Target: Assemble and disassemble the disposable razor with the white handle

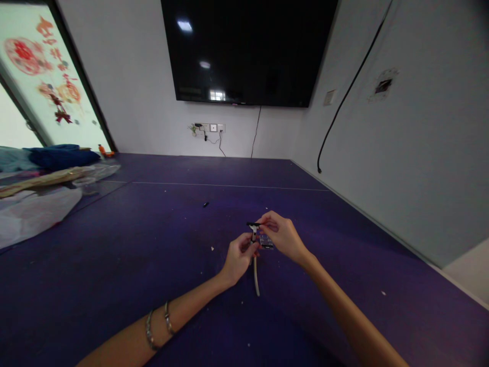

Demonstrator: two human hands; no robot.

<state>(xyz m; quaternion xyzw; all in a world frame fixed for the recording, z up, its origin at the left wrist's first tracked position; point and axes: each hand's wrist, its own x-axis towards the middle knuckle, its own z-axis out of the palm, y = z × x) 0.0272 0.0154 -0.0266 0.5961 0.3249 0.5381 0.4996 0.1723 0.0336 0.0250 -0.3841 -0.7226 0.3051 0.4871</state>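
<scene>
Both my hands meet over the purple floor, a little right of the middle. My left hand (pixel 240 257) is closed around a short upright piece with a white and black top. A pale cable (pixel 256 280) hangs below these fingers, and whether it joins the piece I cannot tell. With thumb and fingers pinched, my right hand (pixel 280 232) grips one end of a small black crosswise part (pixel 252 224) at the top. Just under my right fingers is a small clear plastic item (pixel 266 241); whether it is held or lies on the floor is unclear.
A small black object (pixel 206 204) and white scraps lie on the purple floor (pixel 153 270). Cloths (pixel 61 157) and plastic bags (pixel 38 211) are heaped at left. A television (pixel 248 51) hangs above wall sockets (pixel 213 128); a black cable (pixel 347 92) dangles at right.
</scene>
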